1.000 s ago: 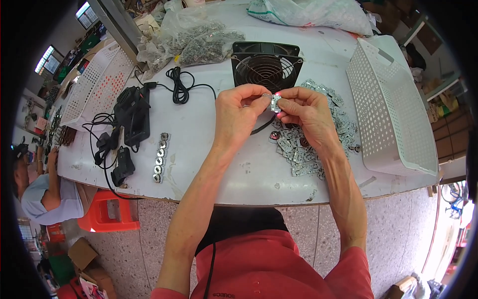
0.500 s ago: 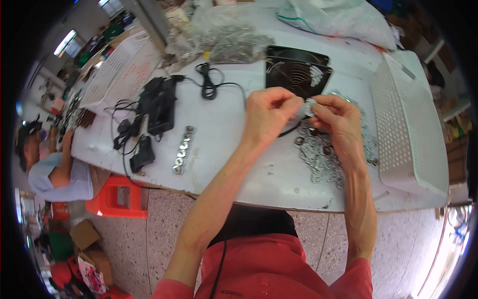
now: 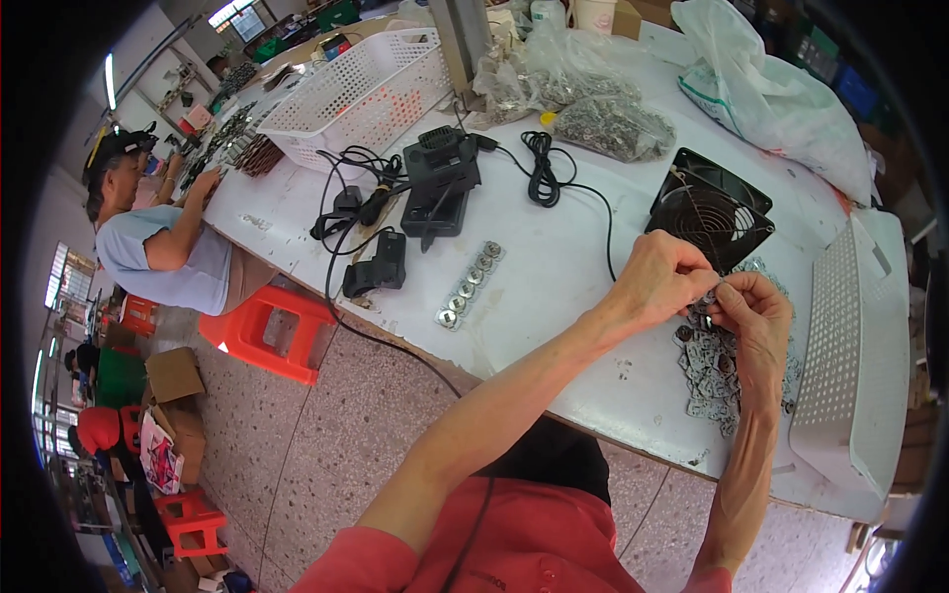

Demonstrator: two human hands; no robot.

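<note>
My left hand [image 3: 664, 279] and my right hand [image 3: 755, 314] meet over the right side of the table, fingertips pinched together. A small shiny metal piece [image 3: 708, 296] shows between them, mostly covered by fingers. Whatever else the left fingertips grip is hidden. Beneath and beside my right hand spreads a pile of small flat silvery metal parts [image 3: 710, 387], a few dark round ones among them. Just beyond my hands stands a black fan with a wire guard [image 3: 704, 210]. To the left lies a short row of round metal pieces [image 3: 471, 285].
Black power adapters [image 3: 437, 188] and cables occupy the table's middle left. A white perforated basket [image 3: 852, 356] stands at the right, another basket [image 3: 361, 94] at the far left. Bags of metal parts [image 3: 613, 127] lie behind. A co-worker [image 3: 163, 222] sits left beside a red stool [image 3: 272, 331].
The view has swung left, so the table's contents appear farther right. My hands have drawn closer together, and the shiny piece is now more covered by fingers.
</note>
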